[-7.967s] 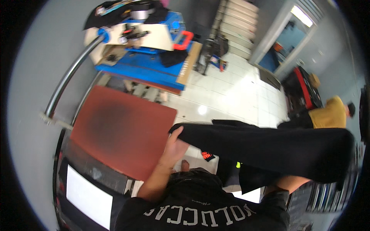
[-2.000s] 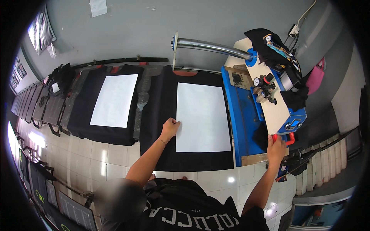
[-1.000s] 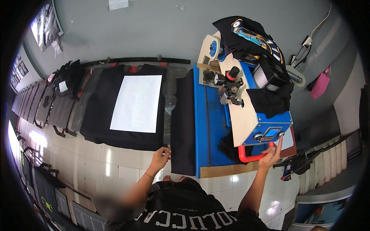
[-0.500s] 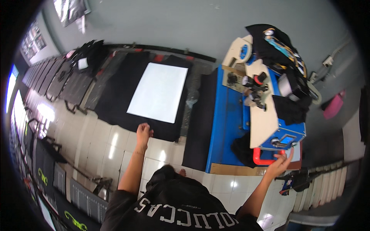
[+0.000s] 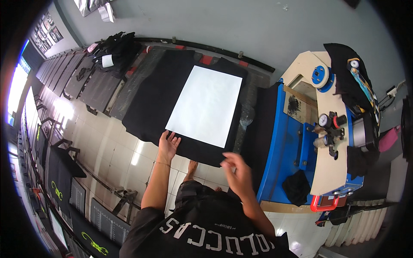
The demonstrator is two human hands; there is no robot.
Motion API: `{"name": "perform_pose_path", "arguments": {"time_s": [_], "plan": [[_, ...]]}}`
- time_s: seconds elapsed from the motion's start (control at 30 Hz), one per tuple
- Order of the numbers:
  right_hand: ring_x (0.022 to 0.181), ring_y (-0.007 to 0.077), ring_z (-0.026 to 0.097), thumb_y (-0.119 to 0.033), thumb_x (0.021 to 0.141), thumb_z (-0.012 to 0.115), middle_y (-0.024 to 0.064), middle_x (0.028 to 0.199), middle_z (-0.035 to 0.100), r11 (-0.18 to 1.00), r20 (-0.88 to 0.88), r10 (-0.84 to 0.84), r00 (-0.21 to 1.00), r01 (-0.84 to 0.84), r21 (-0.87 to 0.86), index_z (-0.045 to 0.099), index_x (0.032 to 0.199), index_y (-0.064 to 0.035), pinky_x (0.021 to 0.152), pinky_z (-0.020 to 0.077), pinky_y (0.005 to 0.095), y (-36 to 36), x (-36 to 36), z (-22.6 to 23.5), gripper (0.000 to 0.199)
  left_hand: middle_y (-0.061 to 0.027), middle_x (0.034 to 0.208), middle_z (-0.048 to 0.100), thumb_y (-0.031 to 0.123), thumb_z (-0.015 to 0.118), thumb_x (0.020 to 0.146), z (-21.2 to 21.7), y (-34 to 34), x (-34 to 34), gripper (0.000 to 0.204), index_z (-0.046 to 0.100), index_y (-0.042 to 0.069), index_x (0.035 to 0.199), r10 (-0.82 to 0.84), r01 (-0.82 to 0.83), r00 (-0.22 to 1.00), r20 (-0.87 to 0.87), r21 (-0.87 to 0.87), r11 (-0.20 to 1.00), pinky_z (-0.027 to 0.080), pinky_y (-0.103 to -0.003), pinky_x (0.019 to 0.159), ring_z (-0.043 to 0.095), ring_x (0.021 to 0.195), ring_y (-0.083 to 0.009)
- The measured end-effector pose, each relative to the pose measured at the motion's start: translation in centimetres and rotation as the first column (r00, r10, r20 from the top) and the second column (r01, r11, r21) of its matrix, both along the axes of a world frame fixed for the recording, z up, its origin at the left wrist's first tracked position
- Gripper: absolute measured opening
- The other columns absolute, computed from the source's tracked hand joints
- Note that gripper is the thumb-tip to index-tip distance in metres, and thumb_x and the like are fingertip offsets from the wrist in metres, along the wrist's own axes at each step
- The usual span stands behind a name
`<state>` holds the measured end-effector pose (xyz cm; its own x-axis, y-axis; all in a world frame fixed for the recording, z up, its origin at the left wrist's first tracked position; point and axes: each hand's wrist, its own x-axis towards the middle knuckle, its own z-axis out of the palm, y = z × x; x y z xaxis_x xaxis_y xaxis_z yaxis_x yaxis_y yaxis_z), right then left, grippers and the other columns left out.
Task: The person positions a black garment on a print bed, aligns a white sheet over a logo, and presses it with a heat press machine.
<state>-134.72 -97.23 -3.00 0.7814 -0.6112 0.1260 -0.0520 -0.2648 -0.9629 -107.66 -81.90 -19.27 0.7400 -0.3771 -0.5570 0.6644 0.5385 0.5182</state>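
A white rectangular sheet lies on a black shirt, which is spread over a dark board. My left hand is at the sheet's near left corner, palm partly up and fingers apart; its fingertips reach the corner and the shirt's near edge. Whether they touch the sheet I cannot tell. Smeared by motion, my right hand hovers just short of the sheet's near right corner, with fingers loosely bent and nothing seen in them.
On the right stands a blue and cream heat press with a red handle, gauges and dark cloth on it. Grey boards run off to the left, with black garments heaped on them. More racks line the lower left.
My right hand has left the press's front panel and swung left toward the sheet. The left hand has come up to the sheet's near left corner. The view has turned left.
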Motion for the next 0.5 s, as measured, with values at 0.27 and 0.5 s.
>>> {"name": "perform_pose_path", "arguments": {"time_s": [0.27,0.5], "plan": [[0.096,0.0301,0.060,-0.022,0.078,0.072,0.0091,0.092,0.065,0.813,-0.281,-0.100,0.955,-0.084,-0.576,0.062,0.101,-0.0049,0.086,0.0434,0.0449,1.2,20.1,-10.9,0.030,-0.0130,0.128,0.056,0.017,0.049,0.099,4.3,-1.0,0.6,0.045,0.032,0.005,0.139,-0.379,0.258,0.829,0.411,0.320,0.912,0.050,-0.031,0.084,0.057,0.081,-0.0111],[0.083,0.0407,0.063,-0.025,0.089,0.062,0.0190,0.086,0.066,0.949,-0.410,-0.244,0.879,0.130,-0.288,0.062,0.090,-0.0039,0.070,0.0479,0.0488,-4.3,20.9,-12.4,0.021,-0.0242,0.141,0.044,0.016,0.063,0.088,3.2,-3.2,3.6,0.055,0.043,-0.003,0.135,-0.870,-0.302,-0.042,0.491,0.824,0.479,0.030,-0.049,0.111,0.037,0.133,-0.0428]]}}
